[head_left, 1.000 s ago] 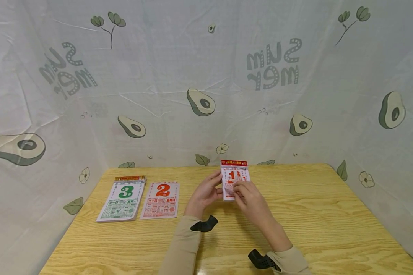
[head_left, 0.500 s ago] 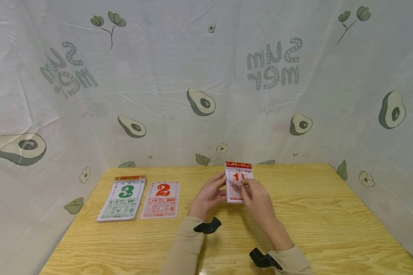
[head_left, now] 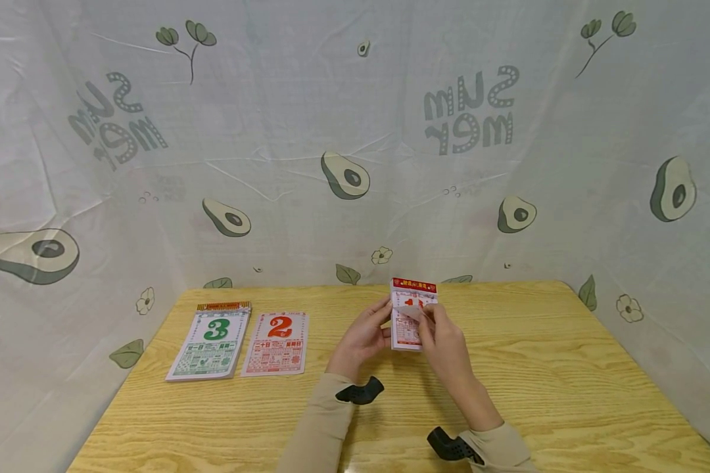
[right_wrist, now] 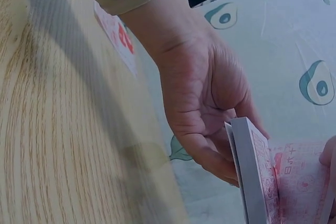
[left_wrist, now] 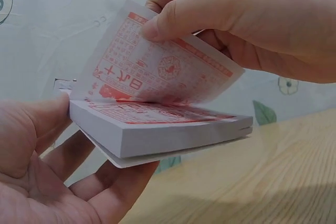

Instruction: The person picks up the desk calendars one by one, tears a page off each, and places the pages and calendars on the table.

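Note:
A small tear-off calendar [head_left: 403, 336] with a red header is held up over the table by my left hand [head_left: 362, 338]. In the left wrist view the left thumb lies along its side edge and the fingers support its backing from below. My right hand [head_left: 448, 351] pinches the lower edge of the top sheet [left_wrist: 168, 66] between thumb and fingers. That sheet, printed in red, is lifted and bent up from the thick block of pages [left_wrist: 173, 137], with another red-printed page under it. The sheet's top still meets the block near the header.
At the left of the wooden table [head_left: 538, 368] lies a thicker calendar [head_left: 210, 345] showing a green 3. Beside it lies a loose sheet [head_left: 275, 345] with a red 2. A patterned curtain [head_left: 296, 243] hangs behind the table.
The calendar and both hands have shifted slightly right. The right hand has raised the top sheet's lower part, which earlier lay nearly flat; it is now folded up over the page.

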Demonstrator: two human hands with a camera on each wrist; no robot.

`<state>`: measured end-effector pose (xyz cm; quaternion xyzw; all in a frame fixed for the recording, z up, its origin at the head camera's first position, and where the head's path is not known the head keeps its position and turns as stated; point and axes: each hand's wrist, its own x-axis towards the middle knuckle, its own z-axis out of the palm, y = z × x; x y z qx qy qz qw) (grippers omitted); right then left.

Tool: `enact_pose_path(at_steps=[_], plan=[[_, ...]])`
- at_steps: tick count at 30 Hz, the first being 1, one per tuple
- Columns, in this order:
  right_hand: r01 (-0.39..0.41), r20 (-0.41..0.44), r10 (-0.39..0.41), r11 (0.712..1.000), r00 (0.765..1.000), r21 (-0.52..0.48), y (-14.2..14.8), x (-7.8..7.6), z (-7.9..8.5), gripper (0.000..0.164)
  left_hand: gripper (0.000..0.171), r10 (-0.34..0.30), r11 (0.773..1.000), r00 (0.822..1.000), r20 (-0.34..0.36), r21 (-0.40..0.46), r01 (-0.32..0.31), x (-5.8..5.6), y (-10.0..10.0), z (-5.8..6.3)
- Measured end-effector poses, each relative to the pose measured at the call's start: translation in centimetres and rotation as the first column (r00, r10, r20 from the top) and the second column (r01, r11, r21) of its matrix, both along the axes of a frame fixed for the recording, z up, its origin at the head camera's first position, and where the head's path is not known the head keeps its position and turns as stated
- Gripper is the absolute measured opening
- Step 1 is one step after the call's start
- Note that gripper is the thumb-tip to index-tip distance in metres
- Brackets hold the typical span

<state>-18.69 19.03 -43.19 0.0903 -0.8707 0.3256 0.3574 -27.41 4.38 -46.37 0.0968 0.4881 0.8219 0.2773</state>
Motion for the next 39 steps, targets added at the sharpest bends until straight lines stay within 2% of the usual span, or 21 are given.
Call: enact_pose_path(at_steps=[15,22,29,39], plan=[[0.011,0.065,-0.008,0.998,0.998,-0.056,0.8,0.4,0.9,0.014,0.043,-0.021,0.999,1.0,-0.007,0.032,0.022,0.2,0.2,-0.3],[0.037,-0.052,-0.04,0.998,0.998,-0.053,2.0,0.3,1.5,0.011,0.041,-0.043,0.999,0.999,-0.02,-0.027,0.043,0.4,0.4,-0.7],[0.107,-0.088,-0.109,0.994,0.99,-0.027,2.8,0.4,2.1,0.01,0.04,-0.075,0.995,0.996,-0.039,-0.075,0.072,0.7,0.5,-0.6],[0.162,-0.219,-0.149,0.986,0.964,0.043,4.4,0.0,2.3,0.01,0.04,-0.137,0.981,0.988,-0.076,-0.146,0.125,0.8,0.6,-0.6]])
